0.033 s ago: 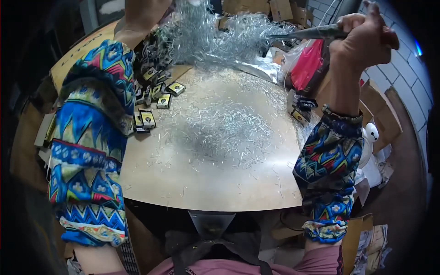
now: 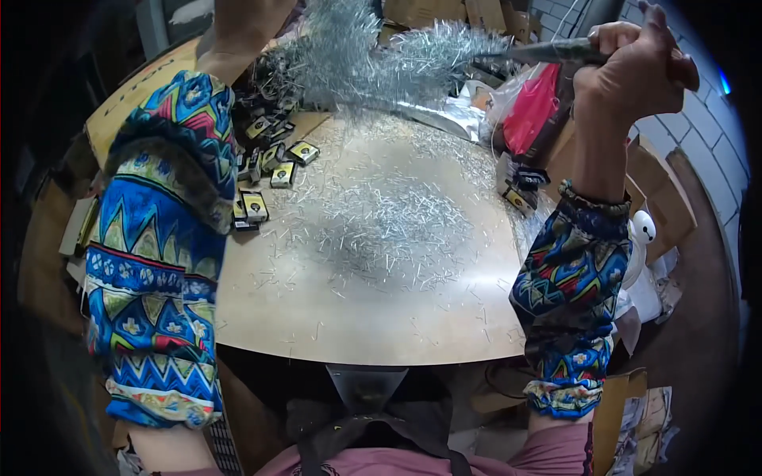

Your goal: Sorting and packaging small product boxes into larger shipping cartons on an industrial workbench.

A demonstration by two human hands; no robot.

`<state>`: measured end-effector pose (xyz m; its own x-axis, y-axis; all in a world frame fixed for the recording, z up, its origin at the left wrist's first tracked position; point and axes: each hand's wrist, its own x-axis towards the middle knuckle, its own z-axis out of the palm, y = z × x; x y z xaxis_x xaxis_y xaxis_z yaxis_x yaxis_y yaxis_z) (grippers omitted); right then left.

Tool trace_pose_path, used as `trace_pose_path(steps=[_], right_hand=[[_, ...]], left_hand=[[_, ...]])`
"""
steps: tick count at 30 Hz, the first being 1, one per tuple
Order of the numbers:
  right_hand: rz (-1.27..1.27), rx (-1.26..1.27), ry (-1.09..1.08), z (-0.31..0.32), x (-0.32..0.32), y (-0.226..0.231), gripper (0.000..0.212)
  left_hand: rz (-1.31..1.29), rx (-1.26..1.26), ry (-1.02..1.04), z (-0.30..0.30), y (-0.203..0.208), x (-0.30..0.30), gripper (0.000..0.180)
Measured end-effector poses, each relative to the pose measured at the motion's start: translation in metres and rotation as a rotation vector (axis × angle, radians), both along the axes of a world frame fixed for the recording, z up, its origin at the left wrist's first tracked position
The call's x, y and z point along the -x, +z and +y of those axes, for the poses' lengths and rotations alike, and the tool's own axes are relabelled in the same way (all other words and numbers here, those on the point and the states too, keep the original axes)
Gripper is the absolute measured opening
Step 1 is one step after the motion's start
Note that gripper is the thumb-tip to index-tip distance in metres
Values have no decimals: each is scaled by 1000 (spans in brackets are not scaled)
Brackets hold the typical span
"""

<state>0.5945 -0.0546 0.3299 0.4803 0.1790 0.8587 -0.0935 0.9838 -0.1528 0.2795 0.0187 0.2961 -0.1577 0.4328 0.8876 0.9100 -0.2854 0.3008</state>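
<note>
My left hand (image 2: pixel 250 28) is raised at the top edge of the head view, and its fingers are cut off or hidden. Close to it hangs a blurred clump of thin, shiny wire-like metal pieces (image 2: pixel 341 51). My right hand (image 2: pixel 639 67) is closed around a long grey-green tool (image 2: pixel 556 53) that tapers leftward to a dark tip. That tip reaches a second tangle of the metal pieces (image 2: pixel 432 59); the tool's exact kind is unclear. Many loose metal pieces (image 2: pixel 397 226) lie scattered in the middle of the pale tabletop (image 2: pixel 381 329).
Small black-and-yellow boxes (image 2: pixel 282 174) are grouped at the table's left. A few dark boxes (image 2: pixel 520 182) lie at its right edge, near a pink bag (image 2: pixel 530 111). Cardboard (image 2: pixel 139 87) stands at the far left, and a white brick wall (image 2: pixel 698 127) rises on the right.
My right hand and the tool have shifted slightly to the right. The hanging clump of metal pieces has changed shape a little.
</note>
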Motion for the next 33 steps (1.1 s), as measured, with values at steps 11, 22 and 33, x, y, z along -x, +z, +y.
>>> trace_pose_path(steps=[11,22,33], right_hand=[[134,47,-251,-12,26,-9,6],[-17,120,-161,49,-39,-64,16],[599,420,-174,142,-76,-224,11]], left_hand=[[345,-137,-139,49,-33,-25,43],[371,-225,-268,94,-96,-66,47],[-231,716,-208,154,-310,-81,68]])
